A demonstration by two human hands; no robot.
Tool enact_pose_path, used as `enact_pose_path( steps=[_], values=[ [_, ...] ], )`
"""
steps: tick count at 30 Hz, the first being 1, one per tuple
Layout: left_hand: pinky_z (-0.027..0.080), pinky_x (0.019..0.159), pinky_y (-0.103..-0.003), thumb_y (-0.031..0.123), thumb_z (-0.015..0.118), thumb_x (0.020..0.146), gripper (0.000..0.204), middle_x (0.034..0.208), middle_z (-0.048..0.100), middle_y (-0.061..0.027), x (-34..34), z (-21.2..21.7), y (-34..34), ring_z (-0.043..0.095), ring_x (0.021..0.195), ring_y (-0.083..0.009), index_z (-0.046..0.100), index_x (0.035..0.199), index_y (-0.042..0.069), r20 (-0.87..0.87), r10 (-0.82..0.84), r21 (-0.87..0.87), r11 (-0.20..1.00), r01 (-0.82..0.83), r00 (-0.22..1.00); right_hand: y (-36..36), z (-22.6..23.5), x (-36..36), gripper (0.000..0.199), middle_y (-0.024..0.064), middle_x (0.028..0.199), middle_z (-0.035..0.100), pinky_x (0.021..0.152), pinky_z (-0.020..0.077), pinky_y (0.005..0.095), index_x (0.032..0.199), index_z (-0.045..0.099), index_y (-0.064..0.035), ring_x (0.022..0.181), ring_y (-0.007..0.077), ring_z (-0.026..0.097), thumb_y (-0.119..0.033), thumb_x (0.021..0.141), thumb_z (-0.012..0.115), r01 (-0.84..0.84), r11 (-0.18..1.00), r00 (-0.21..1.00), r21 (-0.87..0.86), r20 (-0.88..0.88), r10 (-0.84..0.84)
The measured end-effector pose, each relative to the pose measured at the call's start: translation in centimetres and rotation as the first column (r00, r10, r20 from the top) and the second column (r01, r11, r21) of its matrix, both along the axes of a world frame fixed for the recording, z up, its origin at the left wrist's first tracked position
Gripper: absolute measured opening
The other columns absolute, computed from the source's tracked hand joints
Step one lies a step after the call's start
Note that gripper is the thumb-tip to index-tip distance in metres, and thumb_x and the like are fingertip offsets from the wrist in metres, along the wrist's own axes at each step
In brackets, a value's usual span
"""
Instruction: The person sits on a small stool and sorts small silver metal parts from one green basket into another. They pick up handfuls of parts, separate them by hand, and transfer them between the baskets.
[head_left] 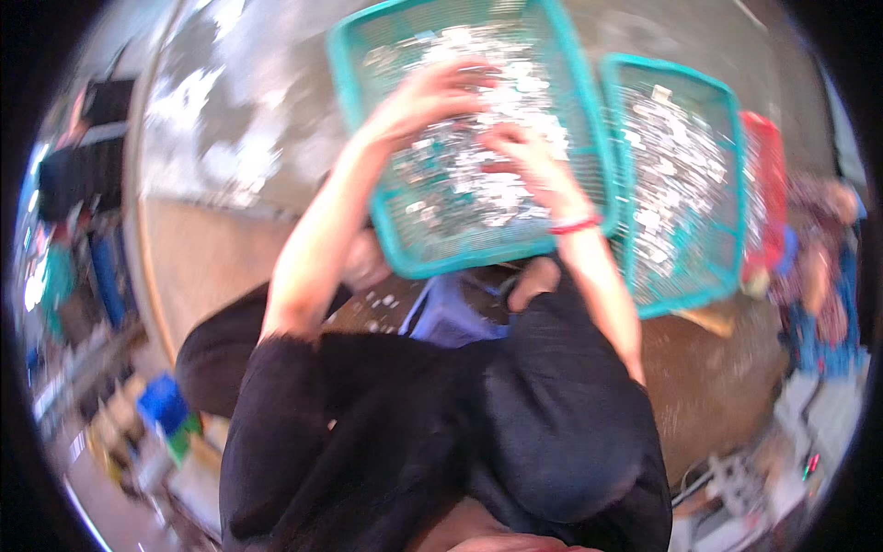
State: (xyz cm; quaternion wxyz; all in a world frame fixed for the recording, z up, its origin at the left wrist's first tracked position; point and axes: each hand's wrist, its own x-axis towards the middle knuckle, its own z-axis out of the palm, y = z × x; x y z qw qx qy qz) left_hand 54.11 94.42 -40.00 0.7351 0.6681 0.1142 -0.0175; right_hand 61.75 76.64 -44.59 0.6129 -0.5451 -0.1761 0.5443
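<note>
Both my hands are over a green plastic basket (478, 258) strewn with many small white and silvery pieces (487, 198). My left hand (437, 97) reaches into the far part of the heap, its fingers stretched out and apart. My right hand (538, 166), with a red band at the wrist, is at the middle right of the same heap, fingers apart. Motion blurs both hands, and no held piece can be made out. What kind the pieces are is too blurred to tell.
A second green basket (671, 70) with similar pieces stands close on the right, a red basket (768, 184) beyond it. Another person (823, 248) is at the far right. A purple plastic stool (451, 317) shows below the near basket, and scattered white bits (380, 301) lie beside it.
</note>
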Motion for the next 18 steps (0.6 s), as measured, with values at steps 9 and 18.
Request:
enact_pose_path(
  steps=[9, 18],
  values=[
    [0.045, 0.059, -0.019, -0.005, 0.057, 0.07, 0.06, 0.109, 0.052, -0.0066, -0.7, -3.3, -0.2, 0.052, 0.085, -0.0092, 0.044, 0.127, 0.009, -0.412, -0.198, 0.06, 0.968, 0.243, 0.89, -1.1, -4.7, -1.5, 0.019, 0.0078, 0.091, 0.057, 0.067, 0.0531, 0.0409, 0.096, 0.053, -0.0053, 0.077, 0.0174, 0.057, -0.016, 0.082, 0.061, 0.247, 0.969, 0.819, -0.023, -0.529, -0.221],
    [0.046, 0.069, -0.022, -0.006, 0.052, 0.07, 0.055, 0.102, 0.059, -0.01, -0.4, -3.8, -0.8, 0.055, 0.08, -0.0104, 0.045, 0.124, 0.0, -0.355, -0.089, 0.128, 0.981, 0.143, 0.931, -1.3, -3.6, -2.1, 0.017, 0.0005, 0.088, 0.058, 0.065, 0.0506, 0.0408, 0.091, 0.057, -0.0095, 0.088, 0.0136, 0.053, -0.018, 0.076, 0.057, 0.232, 0.972, 0.863, 0.037, -0.47, -0.188]
  ],
)
